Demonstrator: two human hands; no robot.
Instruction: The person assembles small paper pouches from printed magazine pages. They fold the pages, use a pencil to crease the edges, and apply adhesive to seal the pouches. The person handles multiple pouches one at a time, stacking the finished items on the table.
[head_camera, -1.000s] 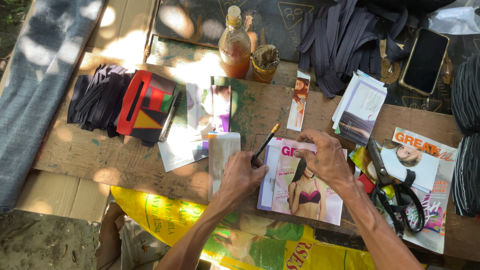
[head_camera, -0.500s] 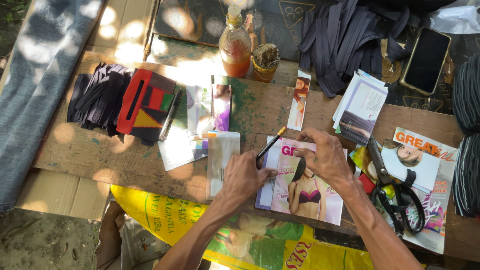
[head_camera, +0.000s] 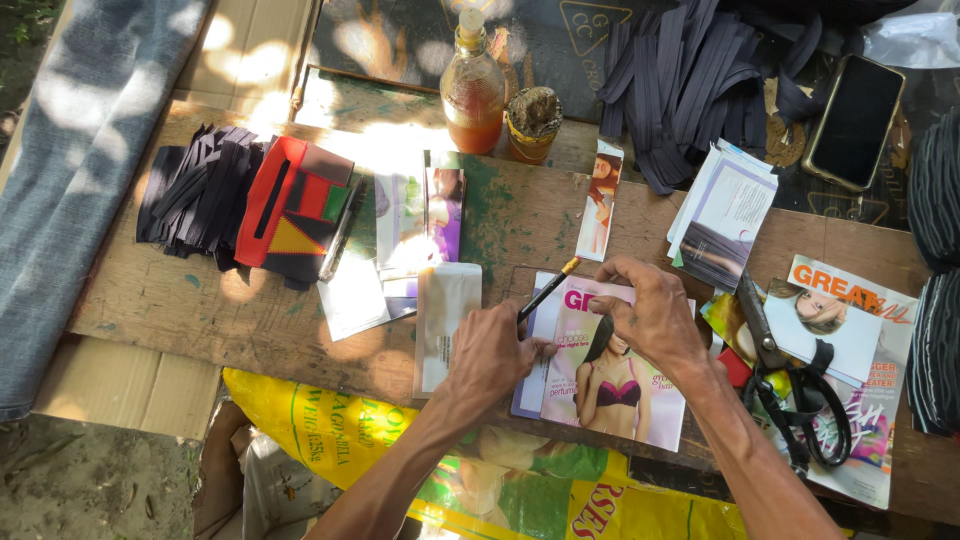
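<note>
**Brush held slantwise over a pinned magazine page**

The left hand (head_camera: 490, 355) is closed around the lower end of a thin brush (head_camera: 547, 290), pinching its dark handle much as one holds a pen. The brush's long axis runs on a diagonal, from the fingers up and to the right, with its yellow-orange end pointing away from the person, toward the far edge of the wooden table (head_camera: 200, 300). The right hand (head_camera: 650, 310) lies spread, palm down, on a magazine page (head_camera: 610, 385), fingertips pressing its upper edge; this looks meant to keep the sheet flat and steady beside the brush. The page lies lengthwise toward the person, near the table's front edge. Scissors (head_camera: 790, 400) rest just right of it, on other cuttings. A bottle of orange liquid (head_camera: 472, 85) stands well apart at the far side.
</note>
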